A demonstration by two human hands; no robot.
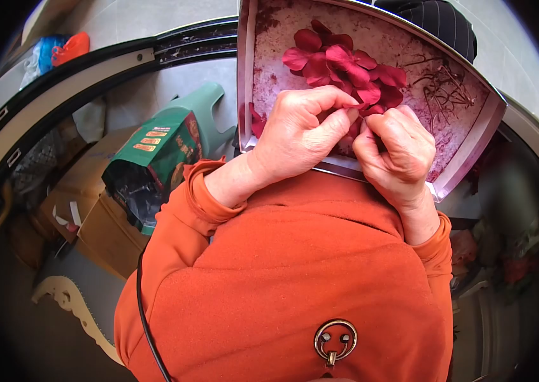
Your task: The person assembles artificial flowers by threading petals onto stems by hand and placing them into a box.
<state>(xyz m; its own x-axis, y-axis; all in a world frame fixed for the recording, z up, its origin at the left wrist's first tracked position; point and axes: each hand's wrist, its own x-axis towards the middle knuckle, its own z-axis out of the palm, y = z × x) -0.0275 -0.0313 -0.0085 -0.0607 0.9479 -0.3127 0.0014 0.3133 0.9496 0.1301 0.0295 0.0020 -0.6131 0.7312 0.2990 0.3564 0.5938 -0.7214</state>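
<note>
My left hand (307, 130) and my right hand (400, 153) meet over the near side of a shallow box (269, 57), both with thumb and fingers pinched together. Between their fingertips is a dark red petal piece (349, 129), mostly covered by the fingers, so its exact shape is hidden. Just beyond the fingertips lies a heap of red flower petals (346, 63) on the box's stained, pinkish bottom. A tangle of thin dark red stems (447, 89) lies to the right of the heap. One more red petal (257, 121) rests by the box's left wall.
Left of the box stand a pale green plastic stool (215, 105) and a green printed bag (167, 143), with a cardboard box (110, 229) beside them. Red and blue plastic bags (69, 49) lie at the upper left. Dark striped cloth (441, 22) shows behind the box.
</note>
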